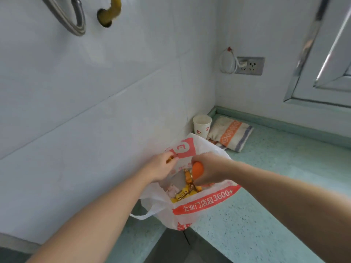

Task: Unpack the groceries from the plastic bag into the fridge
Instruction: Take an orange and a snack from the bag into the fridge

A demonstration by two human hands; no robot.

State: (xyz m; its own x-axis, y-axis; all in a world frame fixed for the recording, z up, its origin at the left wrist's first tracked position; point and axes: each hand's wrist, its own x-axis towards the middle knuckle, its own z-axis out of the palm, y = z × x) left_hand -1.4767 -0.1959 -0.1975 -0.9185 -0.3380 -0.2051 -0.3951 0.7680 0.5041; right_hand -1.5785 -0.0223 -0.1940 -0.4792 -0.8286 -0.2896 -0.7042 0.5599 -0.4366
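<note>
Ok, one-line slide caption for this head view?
Left hand holds the plastic bag open on the counter while right hand lifts an orange item.

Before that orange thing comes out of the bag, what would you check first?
1. Right hand grip on the orange item: ok, fingers wrapped around it.
2. Left hand holding the bag rim open: ok.
3. Orange item free of the wrapped snacks below: cannot tell.
4. Bag resting securely on the counter: not ok, part overhangs the edge.
5. Fridge open: cannot tell, out of view.
</note>
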